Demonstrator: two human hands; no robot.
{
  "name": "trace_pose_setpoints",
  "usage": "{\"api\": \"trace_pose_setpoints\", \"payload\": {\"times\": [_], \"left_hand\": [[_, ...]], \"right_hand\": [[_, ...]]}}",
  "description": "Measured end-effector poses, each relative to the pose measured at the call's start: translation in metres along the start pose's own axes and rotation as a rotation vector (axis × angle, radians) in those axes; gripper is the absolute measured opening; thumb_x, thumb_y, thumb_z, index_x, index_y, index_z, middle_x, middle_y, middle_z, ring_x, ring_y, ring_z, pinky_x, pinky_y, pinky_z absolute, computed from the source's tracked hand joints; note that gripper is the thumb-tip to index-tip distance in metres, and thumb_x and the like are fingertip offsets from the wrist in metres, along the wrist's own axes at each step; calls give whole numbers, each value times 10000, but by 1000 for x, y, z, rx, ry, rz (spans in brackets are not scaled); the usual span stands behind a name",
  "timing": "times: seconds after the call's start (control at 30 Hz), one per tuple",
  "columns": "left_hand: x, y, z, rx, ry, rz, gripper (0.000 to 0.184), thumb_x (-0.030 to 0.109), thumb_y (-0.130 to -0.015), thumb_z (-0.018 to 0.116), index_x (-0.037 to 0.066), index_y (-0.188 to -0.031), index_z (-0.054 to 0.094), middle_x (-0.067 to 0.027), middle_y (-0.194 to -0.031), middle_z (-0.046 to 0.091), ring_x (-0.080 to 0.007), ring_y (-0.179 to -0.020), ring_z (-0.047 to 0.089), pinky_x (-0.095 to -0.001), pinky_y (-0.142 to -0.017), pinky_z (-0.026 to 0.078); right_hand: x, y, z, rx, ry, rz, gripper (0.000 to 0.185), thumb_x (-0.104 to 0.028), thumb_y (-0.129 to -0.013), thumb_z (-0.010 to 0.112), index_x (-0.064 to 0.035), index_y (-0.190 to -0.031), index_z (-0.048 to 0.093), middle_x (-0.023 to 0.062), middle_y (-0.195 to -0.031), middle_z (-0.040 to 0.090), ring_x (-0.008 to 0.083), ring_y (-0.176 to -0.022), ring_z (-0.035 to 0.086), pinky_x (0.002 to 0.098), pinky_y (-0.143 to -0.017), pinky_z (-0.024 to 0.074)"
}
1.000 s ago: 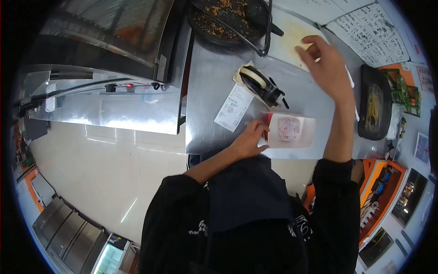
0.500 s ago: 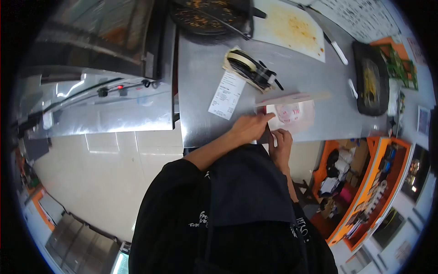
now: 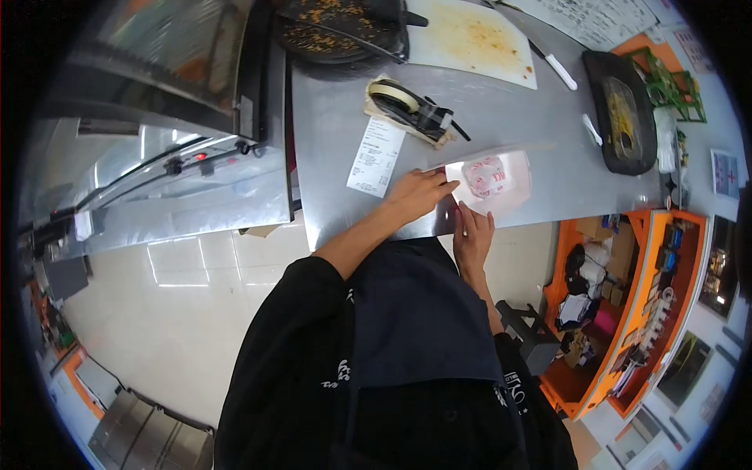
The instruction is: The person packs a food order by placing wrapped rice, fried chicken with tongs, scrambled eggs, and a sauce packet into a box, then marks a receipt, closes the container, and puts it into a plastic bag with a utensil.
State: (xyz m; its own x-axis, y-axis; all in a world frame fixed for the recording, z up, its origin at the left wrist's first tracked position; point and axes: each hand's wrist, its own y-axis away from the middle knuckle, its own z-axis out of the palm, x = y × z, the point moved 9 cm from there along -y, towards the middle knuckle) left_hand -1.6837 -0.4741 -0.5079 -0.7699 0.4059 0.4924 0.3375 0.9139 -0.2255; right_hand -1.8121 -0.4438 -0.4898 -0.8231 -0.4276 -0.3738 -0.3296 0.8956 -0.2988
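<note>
An open cardboard food box (image 3: 513, 192), pale inside, lies near the front edge of the steel table. Inside it sits a round packet (image 3: 484, 177) in clear wrap with red print. My left hand (image 3: 421, 193) grips the box's left end, its fingers reaching over the edge. At the near left corner, my right hand (image 3: 473, 233) pinches the box's side with bent fingers. A printed receipt (image 3: 376, 157) lies beyond my left hand, beside a black tape dispenser (image 3: 411, 110) on a brownish pad.
On the steel table (image 3: 329, 141) are a stained white cutting board (image 3: 474, 43), a white-handled knife (image 3: 561, 72), a dark pan with crumbs (image 3: 337, 27) and a black tray (image 3: 619, 117). A glass-fronted machine (image 3: 168, 70) stands left; an orange shelf unit (image 3: 650, 305) is at right.
The view has shifted slightly, so the table items sit further left. The box's raised far flap has tilted back, showing more of the packet. Both hands stay at the box.
</note>
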Motion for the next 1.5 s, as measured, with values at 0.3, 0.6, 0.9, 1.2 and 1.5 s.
{"api": "trace_pose_setpoints", "payload": {"times": [0.3, 0.6, 0.9, 1.2, 1.5], "left_hand": [[5, -4, 7, -58, -66, -114, 372, 99, -790, 580, 126, -1156, 643, -53, -1028, 652, -200, -987, 630, -383, -801, 506], [15, -1, 9, -59, 10, -154, 667, 118, -811, 549, -17, -1426, 327, -130, -1049, 611, -250, -962, 610, -374, -805, 497], [20, 16, 12, -37, 35, -159, 779, 123, -801, 581, 87, -1497, 232, -148, -1075, 558, -295, -938, 592, -388, -804, 499], [13, 89, -98, 85, 517, -411, 398, 37, -855, 523, 104, -1240, 601, -157, -981, 659, -336, -942, 640, -417, -835, 497], [-57, 227, -427, 1237, -88, -581, 189, 59, -883, 614, 23, -1068, 617, -100, -916, 661, -219, -806, 641, -331, -729, 501]], "right_hand": [[2, -5, 10, 5, 111, -59, 332, -108, -852, 653, -91, -1183, 630, 49, -977, 684, 210, -862, 615, 394, -811, 433], [-3, -28, 33, -274, 266, -47, 516, -151, -874, 546, -45, -1374, 473, 62, -1045, 642, 211, -888, 569, 397, -822, 364], [-24, -59, -11, -494, 77, -243, 359, -218, -889, 591, -23, -1191, 581, 168, -1179, 609, 322, -1040, 580, 459, -842, 444], [-159, -320, 112, -347, 88, -84, 908, -409, -764, 759, -117, -1457, 249, 257, -1411, 324, 464, -1164, 495, 527, -914, 481], [-163, -343, 135, -356, 294, 125, 973, -313, -709, 754, 1, -1447, 204, 264, -1395, 369, 414, -1209, 495, 497, -945, 473]]}}
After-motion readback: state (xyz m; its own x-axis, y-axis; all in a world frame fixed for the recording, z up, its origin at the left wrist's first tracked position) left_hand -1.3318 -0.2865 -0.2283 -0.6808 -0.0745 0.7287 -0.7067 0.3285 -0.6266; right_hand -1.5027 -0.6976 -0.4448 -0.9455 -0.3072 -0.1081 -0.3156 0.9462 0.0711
